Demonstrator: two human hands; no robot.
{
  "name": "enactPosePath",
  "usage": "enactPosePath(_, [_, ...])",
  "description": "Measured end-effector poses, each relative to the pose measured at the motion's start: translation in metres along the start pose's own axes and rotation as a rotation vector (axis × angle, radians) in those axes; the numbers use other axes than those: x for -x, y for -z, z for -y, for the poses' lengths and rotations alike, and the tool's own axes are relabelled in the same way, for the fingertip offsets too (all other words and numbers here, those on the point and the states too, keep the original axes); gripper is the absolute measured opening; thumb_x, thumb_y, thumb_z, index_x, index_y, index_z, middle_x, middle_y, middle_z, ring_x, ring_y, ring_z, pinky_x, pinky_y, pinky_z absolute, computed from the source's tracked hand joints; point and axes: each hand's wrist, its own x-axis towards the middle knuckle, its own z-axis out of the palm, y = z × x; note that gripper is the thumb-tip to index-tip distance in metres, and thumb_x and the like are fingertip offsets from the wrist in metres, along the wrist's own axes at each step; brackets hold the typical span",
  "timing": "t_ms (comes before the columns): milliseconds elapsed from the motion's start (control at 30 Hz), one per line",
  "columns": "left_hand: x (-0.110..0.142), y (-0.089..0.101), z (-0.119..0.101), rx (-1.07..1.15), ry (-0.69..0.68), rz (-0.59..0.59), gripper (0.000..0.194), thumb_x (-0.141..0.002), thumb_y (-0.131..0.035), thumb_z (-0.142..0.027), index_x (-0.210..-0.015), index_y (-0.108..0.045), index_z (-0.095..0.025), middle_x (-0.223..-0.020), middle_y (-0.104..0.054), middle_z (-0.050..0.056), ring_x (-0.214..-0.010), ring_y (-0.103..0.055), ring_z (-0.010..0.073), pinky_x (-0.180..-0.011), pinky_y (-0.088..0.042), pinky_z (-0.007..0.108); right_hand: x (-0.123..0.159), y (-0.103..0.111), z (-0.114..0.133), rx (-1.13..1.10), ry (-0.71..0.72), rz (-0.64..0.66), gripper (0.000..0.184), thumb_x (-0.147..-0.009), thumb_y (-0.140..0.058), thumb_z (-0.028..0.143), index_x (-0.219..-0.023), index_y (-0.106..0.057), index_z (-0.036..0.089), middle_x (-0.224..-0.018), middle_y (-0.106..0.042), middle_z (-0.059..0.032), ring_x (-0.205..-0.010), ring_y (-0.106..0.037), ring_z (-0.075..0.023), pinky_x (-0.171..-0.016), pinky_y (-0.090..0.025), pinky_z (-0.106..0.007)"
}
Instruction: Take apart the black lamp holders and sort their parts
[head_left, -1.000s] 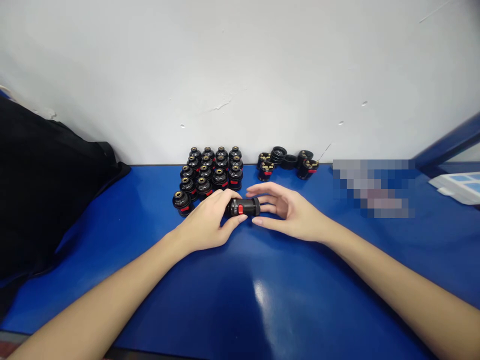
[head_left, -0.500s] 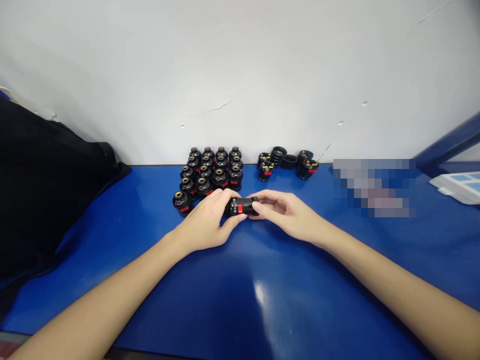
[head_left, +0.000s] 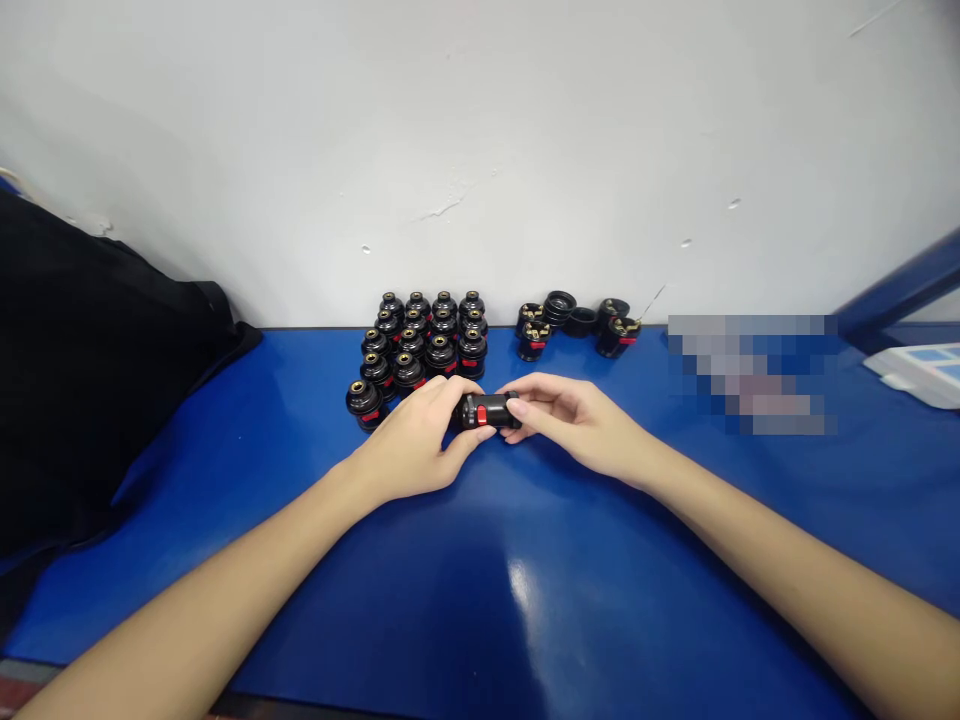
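Observation:
A black lamp holder (head_left: pixel 493 411) with a red switch lies sideways between my two hands, just above the blue table. My left hand (head_left: pixel 420 435) is closed round its domed left end, which the fingers mostly hide. At the other end, my right hand (head_left: pixel 566 420) grips the rim with thumb and fingertips. Behind my left hand stand rows of similar black lamp holders (head_left: pixel 442 354), domed side up with brass-coloured threaded tops. Further right are several lamp holder bodies (head_left: pixel 534 342) with metal contacts showing, and black rings (head_left: pixel 580 322) beside them.
A grey-white wall (head_left: pixel 480 150) runs along the back of the blue table (head_left: pixel 420 600). Black cloth (head_left: pixel 90 380) bulges over the left side. On the right are a blurred-out patch (head_left: pixel 757 380), a white and blue object (head_left: pixel 919 370) and a blue bar (head_left: pixel 900 285).
My right thumb and fingers have shifted slightly round the right end of the lamp holder. My left hand keeps its hold, and the view has moved a little.

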Motion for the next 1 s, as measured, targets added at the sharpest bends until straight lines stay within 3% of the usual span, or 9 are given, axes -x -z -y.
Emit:
enactPosePath(200, [-0.0002, 0.0016, -0.0026, 0.017, 0.026, -0.002, 0.030, -0.104, -0.061, -0.039, -0.127, -0.056, -0.020, -0.118, -0.069, 0.011, -0.105, -0.069, 0.0270, -0.093, -0.057, 0.044, 0.0034, -0.0008, -0.0019, 0.079, 0.228, -0.044, 0.040, -0.084, -0.089, 0.032, -0.118, -0.072, 0.024, -0.123, -0.073, -0.0066, -0.115, -0.074, -0.0236, -0.109, -0.060, -0.043])
enactPosePath(267, [0.0000, 0.0014, -0.0031, 0.014, 0.016, -0.005, 0.030, -0.104, -0.061, -0.039, -0.126, -0.056, -0.021, -0.118, -0.068, 0.011, -0.105, -0.069, 0.0268, -0.093, -0.057, 0.044, 0.0036, -0.0028, -0.0024, 0.088, 0.178, -0.066, 0.042, -0.086, -0.087, 0.037, -0.122, -0.069, 0.024, -0.122, -0.074, -0.0074, -0.109, -0.075, -0.0234, -0.104, -0.062, -0.043])
enactPosePath(367, [0.0004, 0.0006, -0.0027, 0.005, 0.000, -0.001, 0.028, -0.103, -0.061, -0.038, -0.125, -0.056, -0.021, -0.119, -0.069, 0.011, -0.105, -0.069, 0.0271, -0.093, -0.057, 0.044, 0.0022, -0.0032, -0.0020, 0.050, 0.029, -0.049, 0.038, -0.094, -0.076, 0.050, -0.117, -0.069, 0.021, -0.102, -0.077, -0.0076, -0.088, -0.079, -0.0225, -0.088, -0.068, -0.043])
enactPosePath(433, [0.0005, 0.0005, -0.0023, 0.008, 0.010, 0.006, 0.029, -0.103, -0.061, -0.039, -0.125, -0.056, -0.020, -0.118, -0.069, 0.012, -0.105, -0.069, 0.0273, -0.093, -0.057, 0.044, 0.0012, -0.0018, -0.0008, 0.044, 0.005, -0.034, 0.038, -0.095, -0.075, 0.053, -0.113, -0.070, 0.020, -0.094, -0.077, -0.0066, -0.081, -0.079, -0.0226, -0.085, -0.068, -0.044])
enactPosePath(667, [-0.0004, 0.0022, -0.0049, 0.043, 0.046, -0.012, 0.029, -0.104, -0.060, -0.039, -0.125, -0.056, -0.020, -0.116, -0.071, 0.011, -0.103, -0.071, 0.0265, -0.091, -0.058, 0.042, 0.0046, -0.0019, 0.0024, 0.166, 0.295, -0.095, 0.036, -0.084, -0.088, 0.036, -0.115, -0.073, 0.025, -0.121, -0.072, -0.0084, -0.115, -0.073, -0.0275, -0.108, -0.061, -0.049])
enactPosePath(767, [-0.0003, 0.0018, -0.0047, 0.036, 0.021, -0.021, 0.028, -0.103, -0.061, -0.037, -0.125, -0.056, -0.020, -0.118, -0.070, 0.011, -0.105, -0.070, 0.0266, -0.091, -0.058, 0.041, 0.0048, -0.0034, 0.0017, 0.171, 0.222, -0.084, 0.045, -0.086, -0.087, 0.040, -0.124, -0.069, 0.025, -0.126, -0.073, -0.0099, -0.111, -0.074, -0.0271, -0.105, -0.063, -0.049])
enactPosePath(900, [0.0004, 0.0009, -0.0027, 0.031, 0.000, -0.015, 0.026, -0.104, -0.060, -0.038, -0.124, -0.057, -0.021, -0.120, -0.069, 0.012, -0.108, -0.070, 0.0268, -0.093, -0.057, 0.042, 0.0019, -0.0022, -0.0003, 0.127, 0.066, -0.044, 0.039, -0.095, -0.075, 0.052, -0.118, -0.071, 0.021, -0.096, -0.078, -0.0079, -0.087, -0.078, -0.0243, -0.089, -0.067, -0.046])
enactPosePath(1000, [0.0001, 0.0013, -0.0029, 0.029, 0.030, -0.003, 0.028, -0.104, -0.060, -0.039, -0.125, -0.057, -0.020, -0.119, -0.069, 0.012, -0.105, -0.070, 0.0271, -0.092, -0.057, 0.043, 0.0013, -0.0008, -0.0005, 0.122, 0.125, -0.063, 0.039, -0.089, -0.082, 0.048, -0.117, -0.074, 0.022, -0.100, -0.078, -0.0077, -0.092, -0.077, -0.0252, -0.092, -0.066, -0.047])
